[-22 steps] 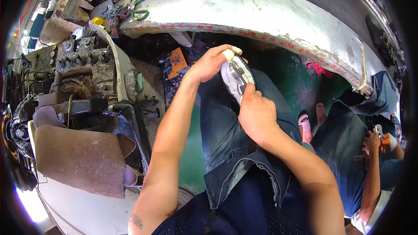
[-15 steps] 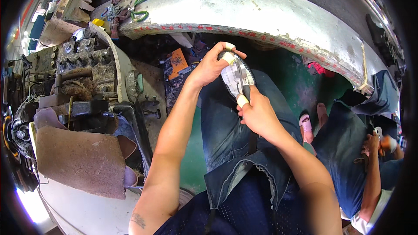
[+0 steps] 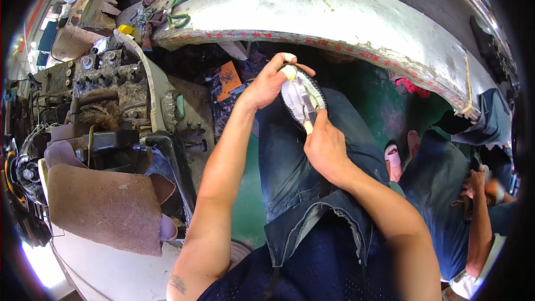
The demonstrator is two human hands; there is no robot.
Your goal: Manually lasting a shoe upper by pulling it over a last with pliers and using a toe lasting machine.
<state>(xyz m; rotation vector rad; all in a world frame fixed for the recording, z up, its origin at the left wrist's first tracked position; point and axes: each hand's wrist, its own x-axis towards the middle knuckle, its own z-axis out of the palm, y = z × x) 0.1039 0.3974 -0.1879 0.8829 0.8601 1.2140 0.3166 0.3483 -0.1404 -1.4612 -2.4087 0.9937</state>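
A small pale shoe sole [image 3: 301, 96] with a dark ridged rim is held up over my lap, above my jeans-clad thigh [image 3: 301, 161]. My left hand [image 3: 267, 81] grips its far end, with taped fingertips curled over the top. My right hand [image 3: 326, 145] holds the near end from below, a taped fingertip pressed against the sole's pale inner face. Both forearms rise from the lower edge of the picture.
A grimy machine [image 3: 111, 106] with bolts and a brown leather-like flap [image 3: 100, 206] stands at my left. A curved metal bench [image 3: 334, 17] arcs across the top, with green-handled scissors [image 3: 181, 8] on it. Another seated person [image 3: 473, 189] works at the right. Green floor [image 3: 384, 95] lies below.
The sole has turned slightly in my hands, and my right hand has slid a little lower along its near end. My left hand keeps its grip.
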